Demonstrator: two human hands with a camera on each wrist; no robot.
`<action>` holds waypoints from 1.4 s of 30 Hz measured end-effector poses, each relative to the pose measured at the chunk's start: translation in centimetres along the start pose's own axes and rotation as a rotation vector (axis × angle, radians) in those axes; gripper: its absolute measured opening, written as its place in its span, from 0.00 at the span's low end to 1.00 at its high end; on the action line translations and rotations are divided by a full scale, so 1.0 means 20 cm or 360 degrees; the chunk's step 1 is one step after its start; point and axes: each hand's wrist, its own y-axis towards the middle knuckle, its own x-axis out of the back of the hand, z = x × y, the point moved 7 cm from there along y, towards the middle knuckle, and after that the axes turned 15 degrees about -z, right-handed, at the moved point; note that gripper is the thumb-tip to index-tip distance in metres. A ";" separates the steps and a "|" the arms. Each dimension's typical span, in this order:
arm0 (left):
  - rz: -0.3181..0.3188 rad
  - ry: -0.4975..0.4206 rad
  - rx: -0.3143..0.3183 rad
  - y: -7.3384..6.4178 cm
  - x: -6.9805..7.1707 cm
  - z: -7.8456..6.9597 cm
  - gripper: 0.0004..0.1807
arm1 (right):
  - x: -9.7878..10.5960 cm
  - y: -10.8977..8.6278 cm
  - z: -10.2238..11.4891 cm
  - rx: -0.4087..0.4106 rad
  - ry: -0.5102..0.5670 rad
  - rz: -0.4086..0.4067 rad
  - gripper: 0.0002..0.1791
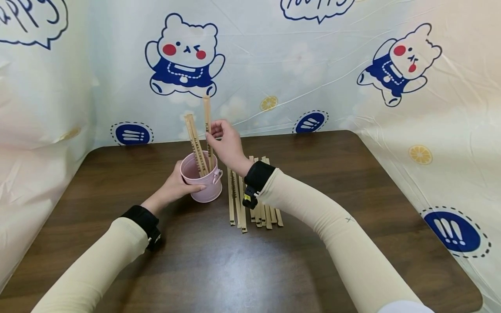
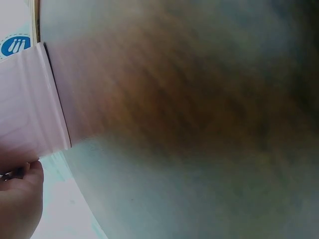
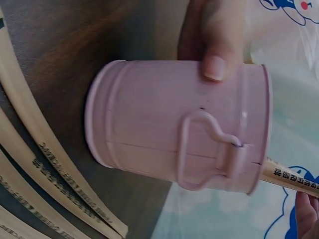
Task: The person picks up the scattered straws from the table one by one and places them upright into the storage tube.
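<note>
A small pink metal bucket [image 1: 207,193] stands upright on the table, a wire loop on its right side. My left hand [image 1: 176,184] grips it from the left, thumb across the front; in the right wrist view that thumb [image 3: 217,55] presses the bucket's wall [image 3: 144,119] near the rim. With thumb and fingers, my right hand [image 1: 228,145] pinches a tan paper-wrapped straw [image 1: 207,111] above the bucket. The straw's lower end is inside the rim. Other wrapped straws [image 1: 192,130] lean left in the bucket, their lower ends hidden.
Several more wrapped straws [image 1: 236,200] lie side by side on the brown table [image 1: 250,269], right of the bucket and partly under my right wrist. A patterned sheet [image 1: 250,61] with cartoon bears hangs behind the table's far edge.
</note>
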 end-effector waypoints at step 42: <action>-0.0030 -0.0003 -0.0005 0.01 0.00 0.00 0.53 | 0.02 -0.05 -0.15 -0.0101 -0.0066 0.0063 0.21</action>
